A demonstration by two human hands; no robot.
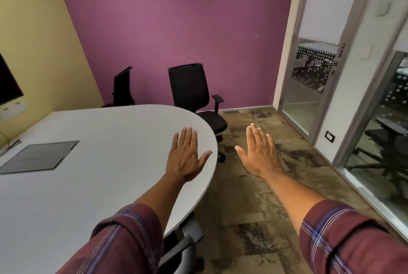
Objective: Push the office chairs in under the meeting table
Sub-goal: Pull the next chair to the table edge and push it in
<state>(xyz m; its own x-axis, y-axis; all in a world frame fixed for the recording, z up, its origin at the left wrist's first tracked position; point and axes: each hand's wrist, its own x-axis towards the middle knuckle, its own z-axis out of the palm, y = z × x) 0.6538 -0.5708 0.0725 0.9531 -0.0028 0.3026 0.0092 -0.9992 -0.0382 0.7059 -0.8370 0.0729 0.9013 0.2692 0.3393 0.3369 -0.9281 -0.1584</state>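
A grey rounded meeting table (106,141) fills the left half of the view. A black office chair (189,88) stands at its far rounded end, its seat partly out from under the edge. A second black chair (123,88) stands behind the far side, mostly hidden by the tabletop. A third chair's grey arm (187,242) shows under the near edge. My left hand (186,154) hovers flat over the table's right edge, fingers spread, holding nothing. My right hand (259,152) is stretched out over the floor, palm down and empty. Both are well short of the far chair.
A dark cable hatch (37,156) is set into the tabletop at the left. Patterned carpet (254,207) runs along the table's right side. A glass door (309,74) and glass partition (388,141) line the right; a purple wall closes the back.
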